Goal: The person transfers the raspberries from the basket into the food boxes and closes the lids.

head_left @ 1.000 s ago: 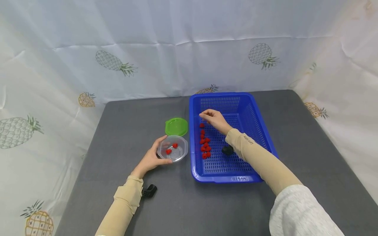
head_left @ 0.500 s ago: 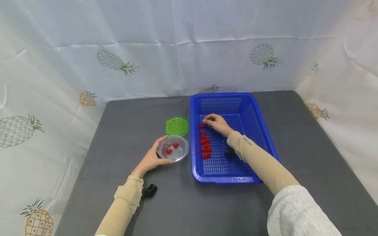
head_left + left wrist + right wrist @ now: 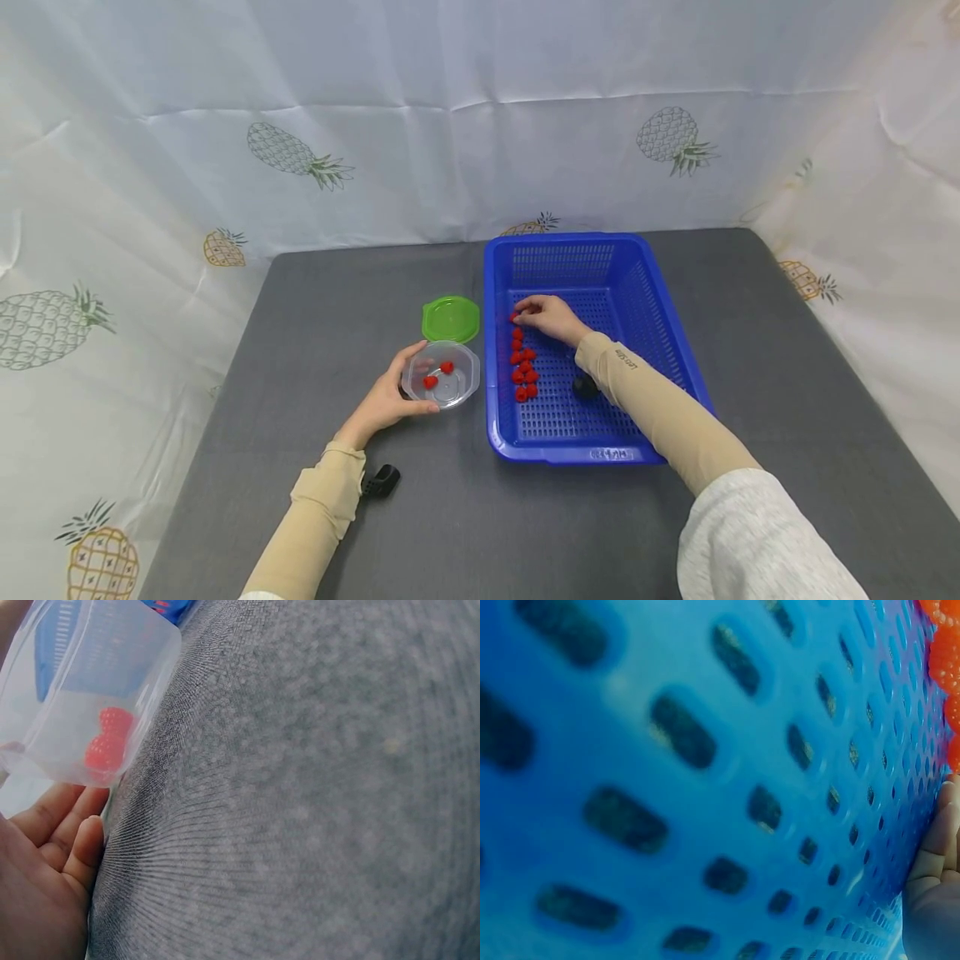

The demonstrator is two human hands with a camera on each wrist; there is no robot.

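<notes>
My left hand point(image 3: 384, 406) holds a clear plastic container point(image 3: 467, 379) on the table, thumb and fingers around its side. Two red raspberries point(image 3: 105, 751) lie inside it, also visible through its wall in the left wrist view. My right hand point(image 3: 553, 320) reaches into a blue plastic basket point(image 3: 498, 429), its thumb and index finger closed about the farthest raspberry point(image 3: 513, 317). The fingers partly cover that berry. Several more raspberries point(image 3: 525, 367) form a rough line along the basket's left side. In the right wrist view, only part of the hand point(image 3: 934, 889) shows, below some berries.
Behind the container lies a green lid point(image 3: 451, 319), flat on the dark grey table point(image 3: 450, 517). Black wrist devices point(image 3: 382, 481) sit under both forearms. A pineapple-print curtain point(image 3: 450, 167) hangs behind and at both sides.
My right hand has lowered toward the farthest raspberry, and its fingertips have come together around it. The left hand and container have stayed in place.
</notes>
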